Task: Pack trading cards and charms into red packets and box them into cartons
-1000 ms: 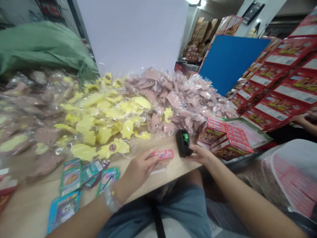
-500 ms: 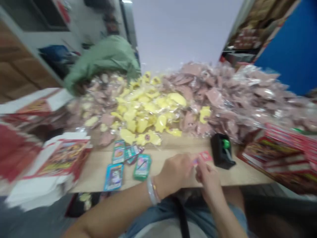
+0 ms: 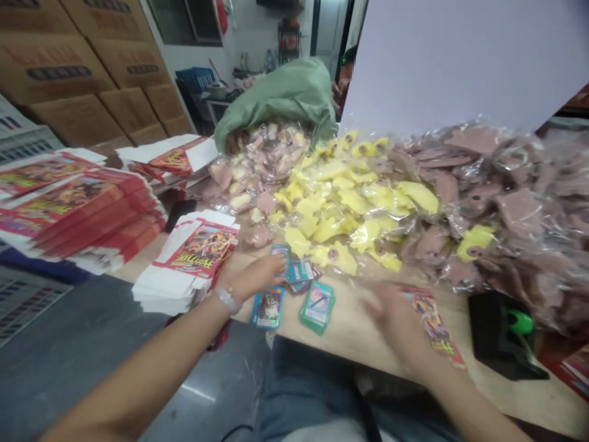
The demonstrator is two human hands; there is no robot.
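Note:
My left hand reaches over the small piles of trading cards, fingers stretched out onto a teal pile that it partly covers. Just below it lies a blue-bordered card pile. Beside these are more teal cards and a green-edged card stack. My right hand is smeared by motion above the table, and its fingers do not show clearly. Partly behind it, a flat red printed packet or carton lies on the wood, left of a black tape dispenser.
Bagged yellow pieces and bagged pinkish-brown pieces heap along the back. A green sack spills more. Flattened printed cartons are stacked at left, beside taller red carton piles. Brown boxes stand behind.
The view has swung left. My hands, together earlier around a small pinkish-red item, are now apart: the left has moved to the card piles, the right stays near the red packet.

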